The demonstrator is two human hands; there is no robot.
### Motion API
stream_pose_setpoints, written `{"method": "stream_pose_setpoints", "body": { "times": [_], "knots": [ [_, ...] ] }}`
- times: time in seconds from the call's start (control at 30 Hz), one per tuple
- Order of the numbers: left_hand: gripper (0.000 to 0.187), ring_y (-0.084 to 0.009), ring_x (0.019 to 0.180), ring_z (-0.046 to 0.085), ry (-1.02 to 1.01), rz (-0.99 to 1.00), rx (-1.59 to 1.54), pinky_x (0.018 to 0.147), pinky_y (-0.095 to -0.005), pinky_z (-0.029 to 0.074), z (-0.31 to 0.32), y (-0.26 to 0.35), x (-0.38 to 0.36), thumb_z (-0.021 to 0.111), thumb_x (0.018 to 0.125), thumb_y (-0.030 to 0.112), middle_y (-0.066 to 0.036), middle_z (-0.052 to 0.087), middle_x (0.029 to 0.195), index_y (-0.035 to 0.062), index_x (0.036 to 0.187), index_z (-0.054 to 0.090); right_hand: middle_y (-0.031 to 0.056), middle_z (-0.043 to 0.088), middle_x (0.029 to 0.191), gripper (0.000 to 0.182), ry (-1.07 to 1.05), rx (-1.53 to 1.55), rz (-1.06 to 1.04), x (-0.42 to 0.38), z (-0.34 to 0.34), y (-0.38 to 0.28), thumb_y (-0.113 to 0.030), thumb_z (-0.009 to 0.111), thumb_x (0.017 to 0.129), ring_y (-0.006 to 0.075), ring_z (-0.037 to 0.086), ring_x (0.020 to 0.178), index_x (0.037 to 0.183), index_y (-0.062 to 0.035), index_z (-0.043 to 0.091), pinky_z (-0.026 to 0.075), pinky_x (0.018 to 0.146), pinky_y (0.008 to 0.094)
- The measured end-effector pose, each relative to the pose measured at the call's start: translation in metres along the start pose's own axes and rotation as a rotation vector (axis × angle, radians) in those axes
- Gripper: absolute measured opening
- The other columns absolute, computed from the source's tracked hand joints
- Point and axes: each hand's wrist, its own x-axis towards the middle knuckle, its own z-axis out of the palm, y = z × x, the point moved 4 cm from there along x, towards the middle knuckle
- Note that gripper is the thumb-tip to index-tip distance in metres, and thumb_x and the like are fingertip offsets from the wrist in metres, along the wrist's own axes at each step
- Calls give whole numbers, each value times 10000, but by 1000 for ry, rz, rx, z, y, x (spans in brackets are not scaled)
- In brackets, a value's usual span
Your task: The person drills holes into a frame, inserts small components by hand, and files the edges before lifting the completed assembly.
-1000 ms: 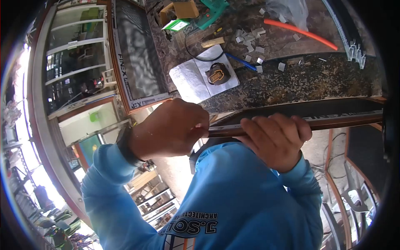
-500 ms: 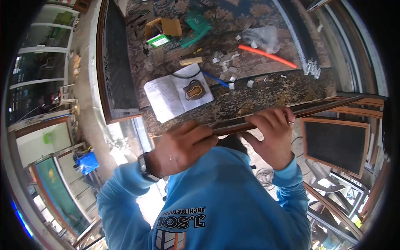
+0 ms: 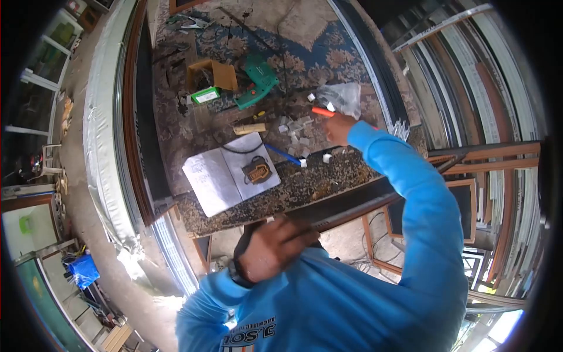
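My right hand (image 3: 338,129) reaches over the table, fingers closed around an orange stick (image 3: 321,111) that shows at both sides of the hand. My left hand (image 3: 275,249), with a dark watch on the wrist, is in front of my chest, somewhat blurred. Its fingers are curled at the near end of a brown-edged screen frame (image 3: 358,206), which runs along the front edge of the table toward the right. A clear plastic bag (image 3: 343,97) and small white blocks (image 3: 299,132) lie around my right hand.
On the worktable (image 3: 311,188) are an open notebook (image 3: 214,182) with a tape measure (image 3: 257,171), a blue pen (image 3: 282,154), a green power drill (image 3: 258,81) and a cardboard box (image 3: 217,75). Long profiles (image 3: 375,64) lie along the right side; racked bars (image 3: 451,88) stand beyond.
My right hand has left the screen frame and moved forward onto the orange stick. My left hand stays near the frame's end, and the camera view has shifted.
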Motion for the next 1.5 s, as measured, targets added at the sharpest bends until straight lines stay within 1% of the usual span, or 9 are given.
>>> {"method": "stream_pose_setpoints", "body": {
  "times": [0.2, 0.4, 0.53, 0.7, 0.83, 0.9, 1.1, 1.23, 1.5],
  "knots": [
    [537, -264, 1036, 666, 32, 52, -23, 870, -400, 600, 15, -10, -15, 724, 758, 149, -90, 682, 1289, 117, 1293, 728, 228, 641, 1427, 365, 456, 101, 225, 112, -20, -17, -134, 657, 961, 441, 600, 1330, 1299, 3, 646, 553, 1053, 536],
    [536, -221, 962, 662, 33, 58, -26, 821, -358, 606, 18, -21, -18, 758, 758, 164, -52, 687, 1246, 176, 1293, 736, 158, 609, 1446, 382, 450, 23, 441, 192, 2, 19, -85, 735, 915, 373, 508, 1430, 1293, -109, 685, 487, 1144, 546],
    [567, -223, 962, 659, 34, 64, -24, 835, -358, 603, 19, -21, -18, 748, 766, 169, -54, 681, 1264, 183, 1332, 721, 96, 598, 1526, 392, 185, -321, 194, 168, -33, 19, -198, 692, 1008, 370, 465, 1487, 1392, -117, 679, 482, 1146, 595],
    [586, -252, 1016, 674, 3, 82, -20, 868, -379, 604, 15, -19, -16, 755, 745, 161, -86, 685, 1282, 147, 1330, 714, 142, 791, 1170, 334, 235, -209, -29, 111, -96, 30, -182, 684, 953, 381, 756, 1089, 1271, -123, 769, 610, 955, 481],
    [471, -320, 960, 739, 176, 76, -73, 814, -413, 614, 27, -19, -12, 902, 830, 127, -156, 718, 1165, 39, 1229, 667, 194, 793, 1099, 263, 163, -375, 195, 18, -142, 47, -171, 673, 929, 425, 763, 1033, 1138, -101, 817, 613, 911, 526],
    [545, -335, 953, 755, 195, -94, -195, 794, -421, 623, 28, -20, -21, 939, 831, 147, -180, 717, 1133, 25, 1256, 619, 217, 771, 1015, 186, 229, -292, 155, -51, -148, 60, -110, 750, 877, 419, 748, 985, 1046, -45, 791, 593, 815, 519],
    [798, -278, 1107, 729, 125, -240, -249, 925, -392, 601, 1, -21, -30, 978, 815, 266, -185, 717, 1278, 1, 1437, 554, 70, 782, 969, 215, 614, 1168, -111, -217, -95, -77, -224, 699, 1072, 155, 760, 877, 1210, -84, 614, 611, 730, 332],
    [670, -218, 1025, 691, 422, -204, -223, 910, -375, 568, -57, -16, -9, 886, 911, 237, -146, 741, 1200, -27, 1431, 557, 96, 799, 949, 170, 820, 1307, -449, -230, -46, -158, -99, 744, 1036, 126, 774, 897, 1109, -49, 599, 591, 739, 283],
    [372, -170, 915, 724, 498, 114, -174, 825, -323, 584, -118, 88, 95, 726, 1064, 265, -105, 767, 1061, -1, 1317, 667, 131, 808, 1023, 156, 811, 1088, -553, -226, -27, -182, 21, 703, 1026, 205, 802, 1015, 1140, -5, 601, 635, 872, 331]
  ]
}}
